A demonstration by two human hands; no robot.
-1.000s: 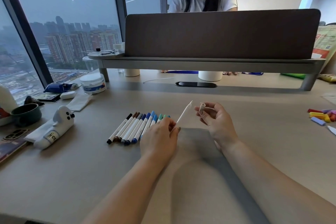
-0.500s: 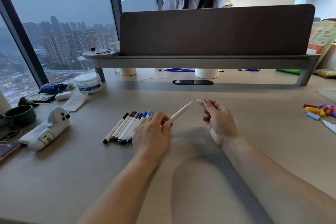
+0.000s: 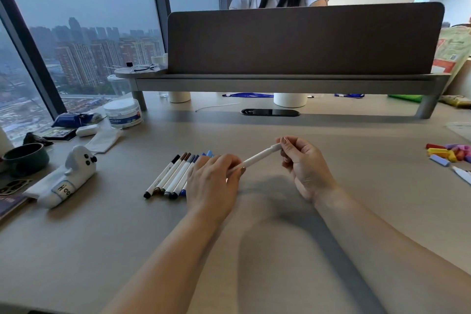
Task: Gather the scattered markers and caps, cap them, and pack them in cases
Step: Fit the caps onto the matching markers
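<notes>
A pale table runs from a tall window on the left to a dark divider screen on the far side. Near the middle, our left grip curls round the barrel of a white marker. It holds the marker slanted up off the surface, so the far end meets our right grip, which pinches a white cap there. We cannot tell if the cap is fully seated, and we judge this to be the capping step.

Just left of the left grip a row of capped markers lies side by side, probably sorted for packing. A white plush pouch, likely a case, lies further left, well apart. Small coloured pieces sit by the right edge; we cannot tell whether they are caps. Bare table near us leaves room to set the marker down.
</notes>
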